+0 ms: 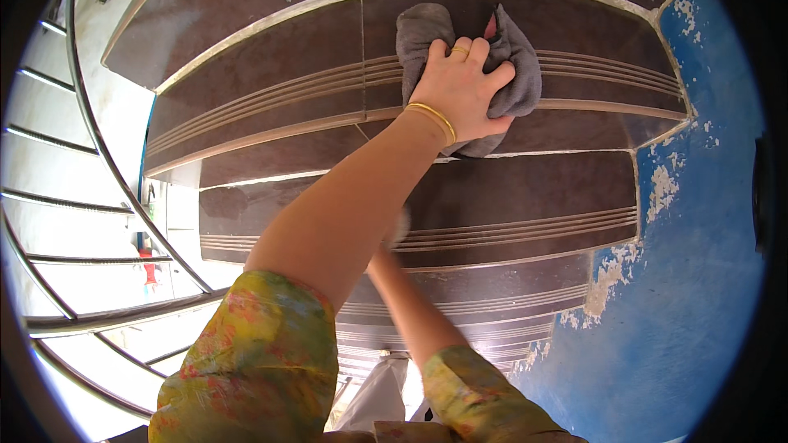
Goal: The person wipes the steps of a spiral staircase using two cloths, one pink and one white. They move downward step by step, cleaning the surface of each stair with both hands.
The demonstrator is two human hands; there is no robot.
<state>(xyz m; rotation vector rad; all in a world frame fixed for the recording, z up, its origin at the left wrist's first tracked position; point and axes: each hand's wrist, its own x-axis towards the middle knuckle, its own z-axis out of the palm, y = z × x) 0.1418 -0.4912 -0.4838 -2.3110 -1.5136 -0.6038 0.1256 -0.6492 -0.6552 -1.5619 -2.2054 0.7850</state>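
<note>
My left hand point(462, 83) presses a grey cloth point(517, 74) with spread fingers onto a dark brown stair tread point(277, 67). The bunched cloth covers part of the grooved strip and hangs over the step's front edge. A bit of pink shows at one fold. A gold-coloured bangle point(434, 117) circles my left wrist, and a ring is on one finger. Below, my right forearm point(409, 307) reaches up behind the left one. My right hand is mostly hidden there and blurred, so its grip does not show.
More brown steps point(523, 191) with grooved edges descend toward my feet. Along the right runs a blue wall point(689, 307) with flaking paint. A curved metal railing point(104, 154) lines the left side. Grey trousers point(378, 394) show at the bottom.
</note>
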